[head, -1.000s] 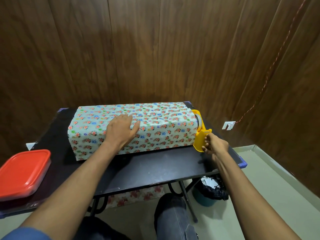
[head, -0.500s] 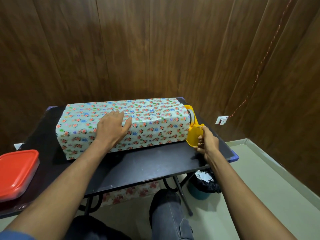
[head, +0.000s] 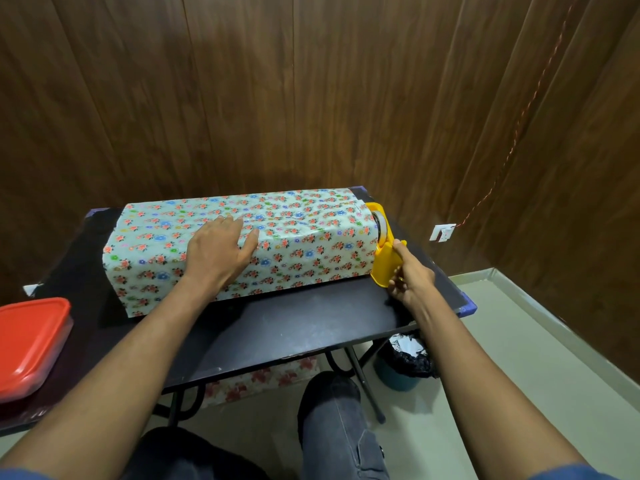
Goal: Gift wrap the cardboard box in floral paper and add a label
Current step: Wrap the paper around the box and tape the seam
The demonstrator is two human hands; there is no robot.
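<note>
in the centre of the frame, head view, a long box covered in floral paper (head: 304, 237) lies lengthwise on a black table (head: 311, 323), its long axis running from centre left to centre right. the paper covers the top face and the near face; the cardboard under it does not show. the paper surface is creased near the middle of the top edge.

the left hand (head: 216, 252) lies flat on the box, palm down, fingers spread and extended over the top near edge, pressing the paper. it grips nothing.

at the right end of the box, a yellow tape dispenser (head: 382, 258) stands upright, touching or just beside the end face; which one cannot be told. a roll of tape (head: 381, 225) sits in its upper part. the right hand (head: 412, 277) is closed around the lower handle of the dispenser, thumb raised along its right edge.

at the lower left edge of the frame, a container with a red lid (head: 31, 344) rests on the table, well apart from the box.

below the table, lower centre, a piece of floral paper (head: 263, 379) shows on the floor side, and a bin with a black liner (head: 405, 365) stands beside the table leg. the person's knee in dark trousers fills the lower centre.

in the right half, a white wall socket (head: 442, 232) is mounted on the wood-panel wall (head: 311, 98), with a red cord (head: 519, 126) rising from it toward the upper right.
</note>
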